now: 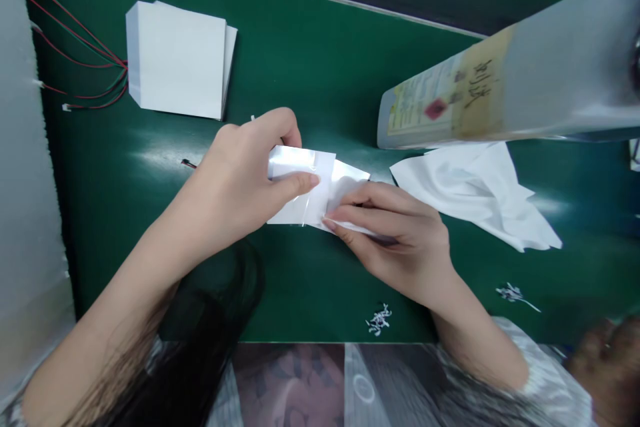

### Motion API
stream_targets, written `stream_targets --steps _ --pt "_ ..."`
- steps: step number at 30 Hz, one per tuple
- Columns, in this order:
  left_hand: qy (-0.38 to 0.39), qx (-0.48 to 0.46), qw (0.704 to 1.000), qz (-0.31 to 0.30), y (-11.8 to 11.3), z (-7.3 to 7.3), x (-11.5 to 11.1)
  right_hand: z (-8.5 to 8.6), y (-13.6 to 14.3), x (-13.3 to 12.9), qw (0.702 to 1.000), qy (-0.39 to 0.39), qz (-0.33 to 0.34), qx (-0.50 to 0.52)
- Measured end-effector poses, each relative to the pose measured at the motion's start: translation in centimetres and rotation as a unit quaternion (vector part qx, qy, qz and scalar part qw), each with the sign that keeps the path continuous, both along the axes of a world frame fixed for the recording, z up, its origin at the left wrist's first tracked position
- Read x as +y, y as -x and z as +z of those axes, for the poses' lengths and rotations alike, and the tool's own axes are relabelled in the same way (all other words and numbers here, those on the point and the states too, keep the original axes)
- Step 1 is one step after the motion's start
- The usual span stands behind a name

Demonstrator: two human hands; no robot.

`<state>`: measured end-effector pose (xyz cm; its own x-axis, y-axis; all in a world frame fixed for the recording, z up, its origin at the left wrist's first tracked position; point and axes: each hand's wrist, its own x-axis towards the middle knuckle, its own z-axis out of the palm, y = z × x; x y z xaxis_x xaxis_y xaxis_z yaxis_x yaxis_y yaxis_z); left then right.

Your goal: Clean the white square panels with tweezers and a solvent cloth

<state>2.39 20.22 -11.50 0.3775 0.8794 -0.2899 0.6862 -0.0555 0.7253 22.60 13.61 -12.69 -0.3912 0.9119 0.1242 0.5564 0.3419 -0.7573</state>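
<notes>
White flat pack (pixel 293 212) with glossy clear film is between both hands, just above the green table (pixel 310 300). Left hand (pixel 247 177) clamps it: thumb flat on top face, other fingers curled behind the far edge, mostly hidden. Right hand (pixel 400 233) pinches the near right corner, thumb and forefinger tips closed on it; a shiny flap (pixel 349 173) sticks out just past the left thumb tip, toward the right fingers. Pack looks light, thin and fairly stiff, film probably slick and easy to crease; best held by opposite edges, light thumb pressure, no bending. Beyond the left fingers, up and left: stack of similar white packs (pixel 180 60) with red-and-black wires (pixel 95 60). Small connector (pixel 189 163) left of left fingers, by the wrist; can't tell what it belongs to. Right of right fingers: crumpled white cloth (pixel 480 197); farther out, big plastic bottle (pixel 540 73) with yellowish label. Nearer the body than the right fingers: small white scraps (pixel 379 320); second scrap pile (pixel 511 292) off to their right.
</notes>
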Motion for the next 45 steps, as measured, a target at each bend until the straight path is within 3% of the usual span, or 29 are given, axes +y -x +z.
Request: stream_targets --steps 4,10,13,16,19,22,24,27,30,33,35,39,41,43,45 --pt "0.002 -0.001 1.000 -0.001 0.0 0.1 0.1 0.4 -0.4 0.2 0.999 0.035 0.040 -0.004" --pt "0.018 0.013 1.000 -0.020 0.1 0.4 0.1 -0.3 0.3 0.2 0.996 0.010 -0.073 0.046" --pt "0.010 0.010 1.000 -0.010 0.1 0.2 0.2 -0.3 0.2 0.2 1.000 -0.026 -0.014 -0.001" --pt "0.017 0.014 1.000 -0.009 0.1 0.2 0.2 0.0 -0.2 0.2 0.999 -0.001 0.045 -0.021" --pt "0.031 0.016 0.999 -0.011 0.1 0.3 0.1 0.0 -0.1 0.2 1.000 0.006 -0.001 0.013" --pt "0.024 0.012 1.000 -0.010 0.1 0.3 0.2 -0.3 0.2 0.2 0.997 -0.043 -0.057 0.026" --pt "0.017 0.009 1.000 -0.008 0.1 0.3 0.2 -0.4 0.3 0.2 0.998 -0.063 -0.014 0.003" --pt "0.030 0.012 0.999 -0.014 0.1 0.3 0.2 0.0 0.1 0.3 0.998 -0.031 0.059 -0.022" --pt "0.036 0.015 0.999 -0.018 0.0 0.5 0.2 0.1 0.2 0.5 1.000 -0.002 0.025 0.015" --pt "0.022 0.015 1.000 -0.015 0.0 0.4 0.2 -0.2 0.4 0.6 0.998 -0.049 -0.033 0.026" --pt "0.018 0.016 1.000 -0.015 0.1 0.4 0.3 -0.2 0.4 0.6 0.998 -0.065 -0.011 -0.001" --pt "0.030 0.017 0.999 -0.010 0.2 0.4 0.2 0.4 0.1 0.4 0.999 0.010 0.043 -0.024" --pt "0.038 0.019 0.999 -0.007 0.2 0.5 0.2 0.4 0.2 0.5 1.000 0.009 0.001 0.002" --pt "0.041 0.024 0.999 -0.008 0.1 0.5 0.2 0.1 0.6 0.7 0.996 -0.031 -0.073 0.036" --pt "0.032 0.029 0.999 -0.011 0.1 0.4 0.3 -0.4 0.8 0.9 0.991 -0.071 -0.105 0.041"
